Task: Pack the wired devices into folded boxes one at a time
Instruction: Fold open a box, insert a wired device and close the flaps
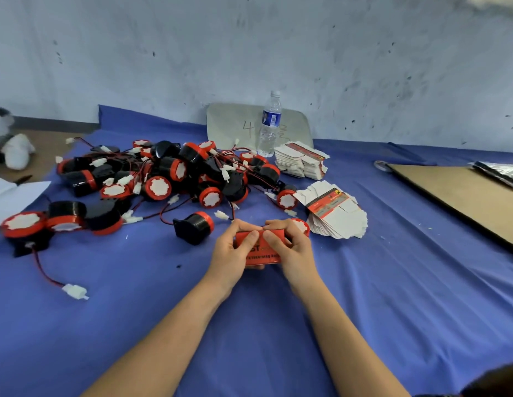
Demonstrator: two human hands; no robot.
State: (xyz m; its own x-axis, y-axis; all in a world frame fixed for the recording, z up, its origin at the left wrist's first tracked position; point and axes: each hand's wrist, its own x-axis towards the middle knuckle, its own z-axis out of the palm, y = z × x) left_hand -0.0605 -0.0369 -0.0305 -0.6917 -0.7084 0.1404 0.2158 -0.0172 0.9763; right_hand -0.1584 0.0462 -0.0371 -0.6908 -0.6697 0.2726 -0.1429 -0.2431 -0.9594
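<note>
Both forearms reach forward over the blue cloth (364, 310). The left hand (234, 247) and the right hand (292, 245) grip one red box (264, 255) between them, thumbs on top. The pile of wired devices (163, 176) lies behind it, and the flat boxes (335, 216) lie near the right hand.
</note>
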